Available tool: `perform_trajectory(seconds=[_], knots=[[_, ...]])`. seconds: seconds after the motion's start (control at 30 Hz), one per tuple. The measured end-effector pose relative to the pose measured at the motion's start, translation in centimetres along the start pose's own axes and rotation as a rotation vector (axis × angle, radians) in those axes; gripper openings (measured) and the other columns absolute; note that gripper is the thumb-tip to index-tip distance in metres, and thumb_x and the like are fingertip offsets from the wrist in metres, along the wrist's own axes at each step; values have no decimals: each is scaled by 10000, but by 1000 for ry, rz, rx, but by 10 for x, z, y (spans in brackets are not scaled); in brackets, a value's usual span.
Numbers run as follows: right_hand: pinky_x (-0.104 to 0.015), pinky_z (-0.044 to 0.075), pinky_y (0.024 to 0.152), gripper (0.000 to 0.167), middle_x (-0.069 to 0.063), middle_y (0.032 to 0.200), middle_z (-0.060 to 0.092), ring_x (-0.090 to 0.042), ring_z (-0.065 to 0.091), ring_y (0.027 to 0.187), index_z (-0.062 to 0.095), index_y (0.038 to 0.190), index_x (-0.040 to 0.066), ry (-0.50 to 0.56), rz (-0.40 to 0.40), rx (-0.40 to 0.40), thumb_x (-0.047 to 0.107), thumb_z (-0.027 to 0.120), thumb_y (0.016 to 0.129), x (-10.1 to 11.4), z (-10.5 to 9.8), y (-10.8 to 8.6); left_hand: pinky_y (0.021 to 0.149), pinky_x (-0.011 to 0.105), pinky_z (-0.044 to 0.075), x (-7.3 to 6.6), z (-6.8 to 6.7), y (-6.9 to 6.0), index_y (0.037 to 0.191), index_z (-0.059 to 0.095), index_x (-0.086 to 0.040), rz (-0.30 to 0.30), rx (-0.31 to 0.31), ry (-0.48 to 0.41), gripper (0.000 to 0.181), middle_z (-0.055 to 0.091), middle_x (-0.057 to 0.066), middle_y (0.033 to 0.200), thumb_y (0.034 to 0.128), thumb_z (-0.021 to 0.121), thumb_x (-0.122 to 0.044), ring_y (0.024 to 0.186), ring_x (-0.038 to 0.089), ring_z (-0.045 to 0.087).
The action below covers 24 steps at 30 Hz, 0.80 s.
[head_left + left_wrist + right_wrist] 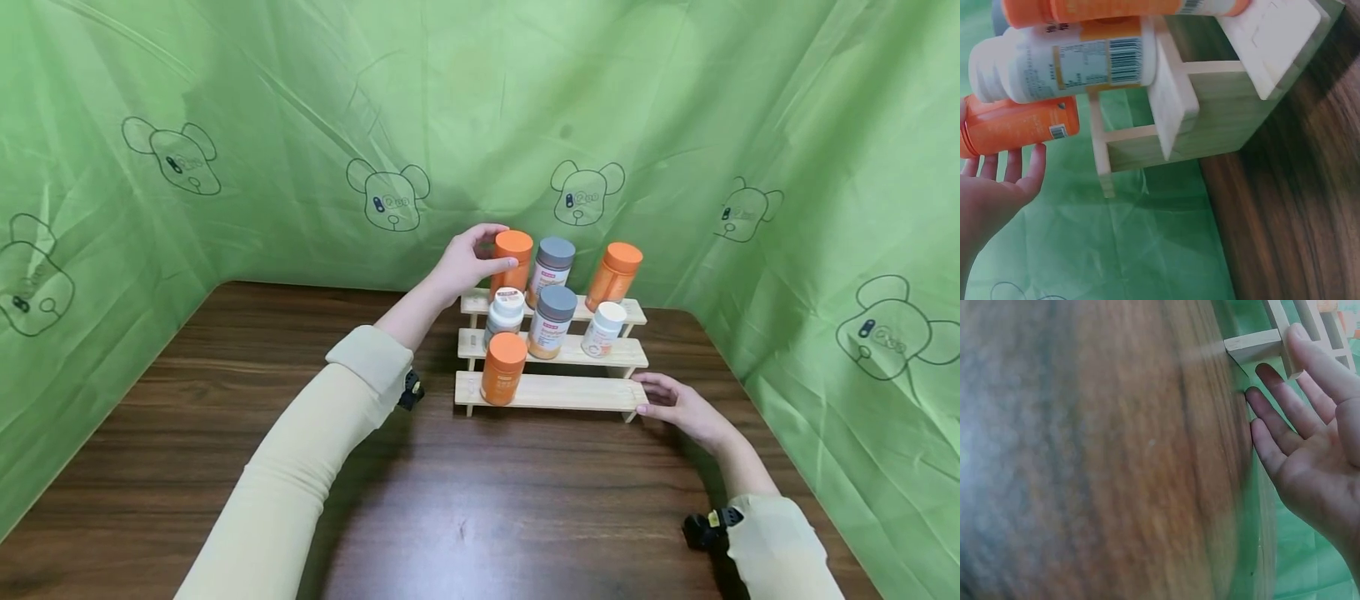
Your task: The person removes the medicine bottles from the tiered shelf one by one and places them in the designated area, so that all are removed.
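Note:
A three-tier wooden display rack (555, 392) stands on the table, holding several supplement bottles. My left hand (463, 265) grips an orange bottle (513, 244) at the top tier's left end, thumb in front and fingers behind. In the left wrist view that bottle's base looks slightly off the top board. At the rack's other end, my right hand (690, 414) holds the bottom board's right end, thumb in front and fingertips behind. The right wrist view shows its thumb against the board edge, the other fingers loosely spread.
Beside the held bottle stand a grey-capped bottle (553, 262) and another orange bottle (617, 275). Lower tiers carry white bottles (602, 332), a grey-capped bottle (551, 325) and an orange bottle (503, 371). Green cloth (480, 100) surrounds the brown table (465, 517) behind and beside.

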State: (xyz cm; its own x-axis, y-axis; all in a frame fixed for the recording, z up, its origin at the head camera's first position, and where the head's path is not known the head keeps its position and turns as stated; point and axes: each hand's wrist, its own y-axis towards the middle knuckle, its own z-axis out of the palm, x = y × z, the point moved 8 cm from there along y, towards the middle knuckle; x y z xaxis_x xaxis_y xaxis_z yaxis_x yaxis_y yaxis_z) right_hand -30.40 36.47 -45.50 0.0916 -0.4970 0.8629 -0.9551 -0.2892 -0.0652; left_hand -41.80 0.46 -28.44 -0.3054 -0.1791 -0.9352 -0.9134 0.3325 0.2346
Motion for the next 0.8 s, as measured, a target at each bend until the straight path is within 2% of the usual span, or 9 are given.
perform_trajectory(seconds=[0.3,0.8], knots=[[-171,460,840,600,-267,1344,483,32,542,1046,415,1380,21,0,38,6,195,685,873,2,2,-1,881,326,510,-14,-10,-9,1315,514,-184,-10,-6,-14,580,555,10,1240,797,769,-241,1107,204,543],[-167,474,834,595,-256,1312,518,34,568,1033,393,1382,-13,42,16,18,151,670,881,6,5,-4,923,376,485,-25,-43,-24,1325,508,-178,-3,-26,-3,568,552,23,1274,814,752,-223,1116,229,544]])
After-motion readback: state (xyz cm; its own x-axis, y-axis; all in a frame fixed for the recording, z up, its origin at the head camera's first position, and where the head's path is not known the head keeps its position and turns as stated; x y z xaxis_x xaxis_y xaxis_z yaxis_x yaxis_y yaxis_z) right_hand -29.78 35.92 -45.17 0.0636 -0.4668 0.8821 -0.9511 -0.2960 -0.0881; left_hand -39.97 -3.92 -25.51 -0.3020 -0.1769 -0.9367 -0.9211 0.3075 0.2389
